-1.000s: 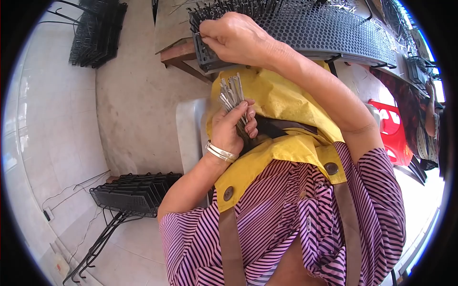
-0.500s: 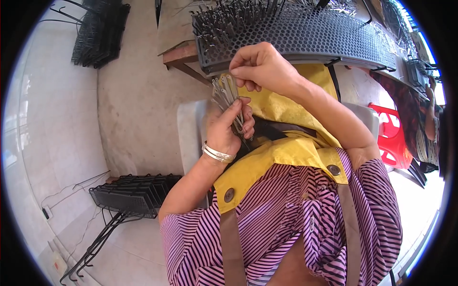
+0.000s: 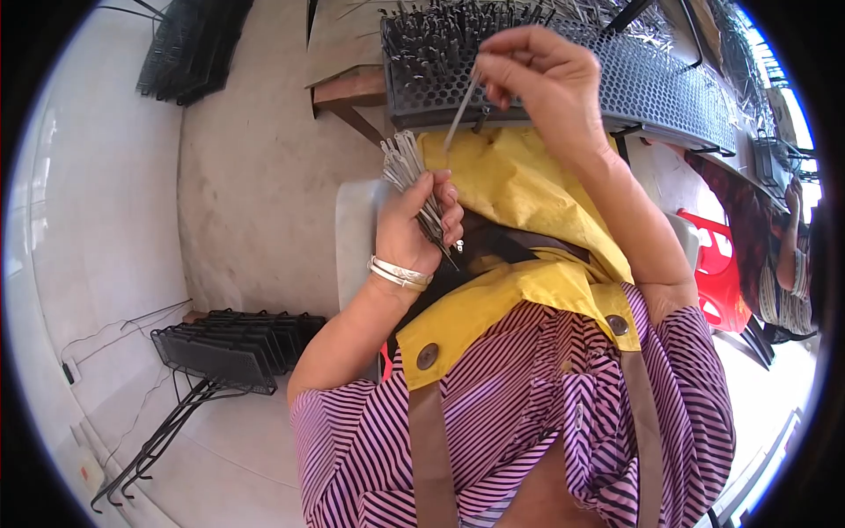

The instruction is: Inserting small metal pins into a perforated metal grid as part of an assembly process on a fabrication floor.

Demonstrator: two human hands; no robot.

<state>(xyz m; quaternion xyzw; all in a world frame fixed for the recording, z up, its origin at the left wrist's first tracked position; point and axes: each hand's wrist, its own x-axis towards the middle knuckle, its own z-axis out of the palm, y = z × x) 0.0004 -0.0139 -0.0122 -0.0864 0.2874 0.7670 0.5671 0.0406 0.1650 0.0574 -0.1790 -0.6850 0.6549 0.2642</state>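
One thin metal strip [image 3: 462,110] slanted down from the right hand [image 3: 547,84], its upper end pinched in the grip between thumb and fingertips, near the front edge of the perforated rack [image 3: 616,88]. The left hand [image 3: 415,216] had its grip closed around a bundle of strips [image 3: 403,160], their holed ends fanned out above the thumb, over the person's lap and the yellow apron [image 3: 519,187]. Many dark pieces [image 3: 431,44] stood crowded at the rack's left end, on the bench [image 3: 352,86]. By my judgement, the step in hand was feeding strips singly from the bundle to the rack; the next move called for lining up the strip's end with a hole and keeping clear of its crowded neighbours. The loose strip's lower end was blurred, and whether it touched the apron I could not tell. The left fingers hid the bundle's middle, the rack's far edge was partly cut off above, and a co-worker's arm [image 3: 786,264] at the right was hard to make out.
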